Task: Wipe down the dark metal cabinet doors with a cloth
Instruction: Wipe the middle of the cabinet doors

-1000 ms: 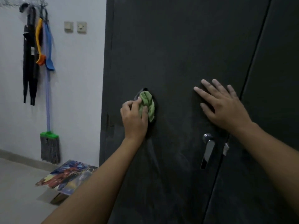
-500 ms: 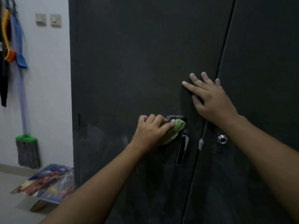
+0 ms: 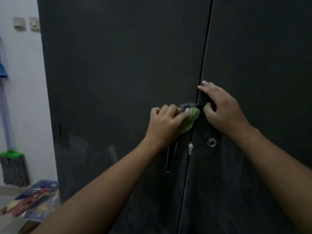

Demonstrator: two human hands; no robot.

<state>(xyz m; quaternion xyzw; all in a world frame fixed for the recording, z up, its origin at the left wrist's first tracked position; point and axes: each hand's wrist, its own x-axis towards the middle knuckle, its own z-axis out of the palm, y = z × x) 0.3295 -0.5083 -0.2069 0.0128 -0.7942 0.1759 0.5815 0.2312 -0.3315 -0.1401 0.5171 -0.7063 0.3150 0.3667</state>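
Two dark metal cabinet doors fill the view: the left door point(image 3: 118, 73) and the right door point(image 3: 261, 56), meeting at a vertical seam. My left hand point(image 3: 166, 123) presses a bunched green cloth point(image 3: 191, 119) against the left door near the seam, just above the chrome lever handle point(image 3: 170, 157). My right hand point(image 3: 222, 109) rests on the doors across the seam, fingers spread, thumb close to the cloth. A round keyhole point(image 3: 211, 142) sits on the right door below that hand.
A white wall point(image 3: 22, 98) stands to the left with two switches point(image 3: 27, 23). A mop with a green head point(image 3: 11, 166) hangs there. Colourful printed sheets point(image 3: 33, 200) lie on the floor by the cabinet's left corner. A small white tag point(image 3: 190, 148) sticks out at the seam.
My left hand has swept the cloth rightward from the middle of the left door to the seam. My right hand has slid onto the seam, now almost touching the cloth. The view shifted right.
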